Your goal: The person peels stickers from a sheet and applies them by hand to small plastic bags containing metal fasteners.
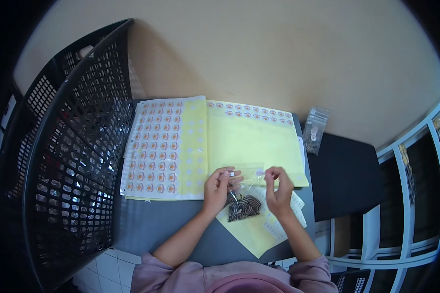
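A clear plastic bag holds dark, striped, coiled pieces and hangs in front of me at the table's near side. My left hand pinches its upper left part, and a small white patch shows by the fingertips. At the bag's upper right edge, my right hand has its thumb and forefinger closed together. A small pale, purplish bit shows at those fingertips; I cannot tell what it is. Beneath the bag lies a loose yellow backing sheet. Behind the hands, a sticker sheet carries rows of round orange-and-white stickers.
Beside it, a mostly bare yellow sheet keeps stickers along its top. A tall black basket with shiny packets inside stands at left. Filled clear bags lie at the back right, near a black surface. White shelving is farther right.
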Motion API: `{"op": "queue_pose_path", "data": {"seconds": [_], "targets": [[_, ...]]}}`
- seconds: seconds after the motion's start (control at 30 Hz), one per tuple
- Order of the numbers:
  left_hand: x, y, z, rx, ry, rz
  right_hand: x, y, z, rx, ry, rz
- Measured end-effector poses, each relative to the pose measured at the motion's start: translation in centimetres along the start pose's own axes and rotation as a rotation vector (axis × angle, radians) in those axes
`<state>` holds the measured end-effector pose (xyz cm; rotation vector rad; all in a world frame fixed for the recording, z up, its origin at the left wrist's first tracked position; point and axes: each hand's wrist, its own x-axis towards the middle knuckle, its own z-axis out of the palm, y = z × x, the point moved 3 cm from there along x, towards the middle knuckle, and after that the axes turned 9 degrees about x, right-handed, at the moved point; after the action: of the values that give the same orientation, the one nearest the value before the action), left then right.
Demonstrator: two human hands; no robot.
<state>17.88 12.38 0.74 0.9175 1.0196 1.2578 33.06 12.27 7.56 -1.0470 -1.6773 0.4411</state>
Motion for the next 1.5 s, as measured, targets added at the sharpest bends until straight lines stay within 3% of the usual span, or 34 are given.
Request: {"op": "queue_pose_path", "data": {"seconds": [0.13, 0.2, 0.33, 0.43, 0.5, 0.63, 0.83, 0.93, 1.03, 1.1, 1.17, 1.23, 1.3, 1.37, 1.5], "targets": [[-0.1, -0.1, 0.1, -0.157, -0.04, 0.012, -3.6, 0.7, 0.6, -0.107, 0.004, -0.039], [0.1, -0.6, 0.1, -0.094, -0.117, 0.047, -4.1, 1.3, 0.7, 0.112, 0.069, 0.15], [-0.6, -0.1, 1.0, 0.05, -0.315, 0.101, -4.4, 2.3, 1.0, 0.292, 0.075, 0.265], [-1.4, 0.7, 1.9, 0.044, -0.307, 0.12, -4.6, 2.5, 1.1, 0.4, 0.043, 0.279], [-1.3, 0.1, 1.6, 0.016, -0.291, 0.1, -4.4, 2.3, 0.8, 0.387, 0.095, 0.146], [-0.7, -0.1, 0.8, -0.297, -0.159, -0.09, -3.9, 1.2, 0.5, 0.388, 0.083, 0.078], [-1.0, 0.4, 1.0, -0.44, -0.055, -0.071, -4.5, -0.3, 1.0, 0.555, 0.003, 0.237], [-1.6, 0.2, 1.7, -0.456, -0.141, -0.085, -4.7, -0.2, 1.1, 0.593, 0.085, 0.246], [-1.7, -0.2, 1.9, -0.231, -0.187, -0.017, -4.9, 0.9, 0.4, 0.452, 0.04, 0.331], [-1.6, -0.3, 1.7, -0.211, -0.2, -0.015, -4.2, -0.1, -0.5, 0.046, 0.005, 0.011], [-1.5, -0.2, 1.4, 0.06, -0.189, 0.073, -4.0, -0.8, -0.8, 0.011, -0.028, -0.095], [-1.6, -0.2, 1.6, 0.07, -0.186, 0.079, -3.7, -1.5, -0.9, -0.026, -0.065, -0.202], [-1.7, -0.2, 1.7, 0.085, -0.182, 0.083, -3.6, -2.1, 0.1, -0.165, -0.302, -0.315], [-1.7, 0.1, 1.8, 0.031, -0.179, 0.098, -3.7, -1.5, 0.3, -0.213, -0.348, -0.283], [-1.6, 0.3, 1.7, -0.058, -0.151, 0.064, -3.0, -0.6, -0.4, -0.401, -0.229, -0.173]]}}
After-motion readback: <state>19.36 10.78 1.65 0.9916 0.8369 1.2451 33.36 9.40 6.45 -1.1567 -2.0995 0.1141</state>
